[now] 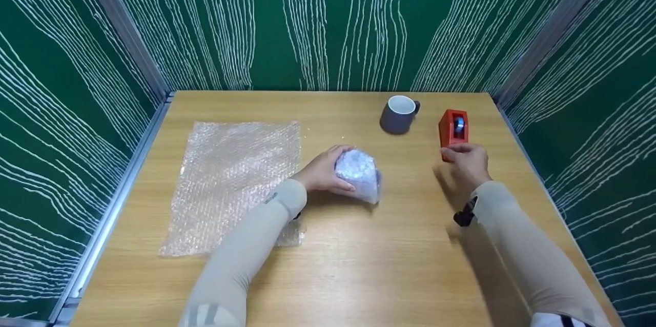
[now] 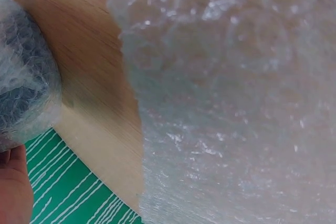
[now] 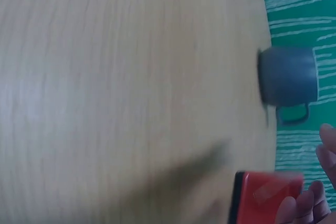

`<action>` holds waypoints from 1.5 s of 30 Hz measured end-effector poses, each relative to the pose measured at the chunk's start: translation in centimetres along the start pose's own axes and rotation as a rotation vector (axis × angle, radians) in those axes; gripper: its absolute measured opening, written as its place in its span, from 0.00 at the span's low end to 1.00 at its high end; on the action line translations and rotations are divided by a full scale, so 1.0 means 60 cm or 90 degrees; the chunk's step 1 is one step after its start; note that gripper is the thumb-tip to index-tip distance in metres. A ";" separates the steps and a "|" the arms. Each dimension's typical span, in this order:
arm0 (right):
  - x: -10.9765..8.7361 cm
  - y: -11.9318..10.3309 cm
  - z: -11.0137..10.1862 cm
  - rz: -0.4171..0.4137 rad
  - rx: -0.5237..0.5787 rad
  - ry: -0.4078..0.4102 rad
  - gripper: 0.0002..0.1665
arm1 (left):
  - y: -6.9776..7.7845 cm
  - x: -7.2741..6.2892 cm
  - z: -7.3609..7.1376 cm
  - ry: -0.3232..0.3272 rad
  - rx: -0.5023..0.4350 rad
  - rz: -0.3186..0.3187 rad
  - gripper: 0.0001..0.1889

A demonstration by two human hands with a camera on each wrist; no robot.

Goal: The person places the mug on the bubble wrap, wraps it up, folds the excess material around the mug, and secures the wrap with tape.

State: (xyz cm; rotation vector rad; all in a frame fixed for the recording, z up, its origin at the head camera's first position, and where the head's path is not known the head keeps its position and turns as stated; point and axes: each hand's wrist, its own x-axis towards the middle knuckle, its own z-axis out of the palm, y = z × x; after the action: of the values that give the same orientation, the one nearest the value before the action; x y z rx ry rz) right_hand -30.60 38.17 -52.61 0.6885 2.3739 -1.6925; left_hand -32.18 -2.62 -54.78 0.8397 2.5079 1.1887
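My left hand (image 1: 328,170) grips a rounded bundle of bubble wrap (image 1: 359,173) near the table's middle, thumb on its near side and fingers over the far side. Through the layers in the left wrist view, the bundle (image 2: 23,77) shows something dark inside. At the near end of a red tape dispenser (image 1: 446,132), my right hand (image 1: 469,163) pinches with thumb and forefinger at the tape's end. A translucent strip of tape (image 3: 273,187) shows against the red body in the right wrist view, the other fingers curled beside it.
A flat sheet of bubble wrap (image 1: 236,178) lies on the left of the wooden table (image 1: 348,276), under the left forearm. A dark mug (image 1: 397,118) with a pale inside stands at the back, left of the dispenser. Green panels (image 1: 287,24) with white lines enclose the table.
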 end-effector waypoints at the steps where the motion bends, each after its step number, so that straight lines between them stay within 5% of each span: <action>1: -0.001 -0.002 0.002 -0.019 -0.007 -0.008 0.30 | 0.000 0.000 0.000 0.000 0.003 -0.001 0.61; 12: -0.023 -0.029 0.044 -0.164 -0.076 -0.057 0.34 | 0.003 0.000 -0.001 0.002 0.026 0.010 0.59; 20: -0.038 -0.047 0.064 -0.200 -0.086 -0.098 0.39 | 0.003 0.000 0.000 0.003 0.015 0.016 0.59; 30: -0.055 -0.057 0.080 -0.228 -0.056 -0.216 0.45 | 0.003 -0.002 0.000 0.008 -0.006 0.011 0.59; 45: -0.084 -0.079 0.122 -0.259 0.010 -0.294 0.31 | 0.005 -0.002 -0.001 0.003 -0.005 0.009 0.58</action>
State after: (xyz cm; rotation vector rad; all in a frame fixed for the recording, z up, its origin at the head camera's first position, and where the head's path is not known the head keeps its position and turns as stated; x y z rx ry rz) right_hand -29.28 28.74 -49.28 -0.1946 2.2550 -1.7672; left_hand -31.98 -2.59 -54.52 0.8555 2.5037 1.2066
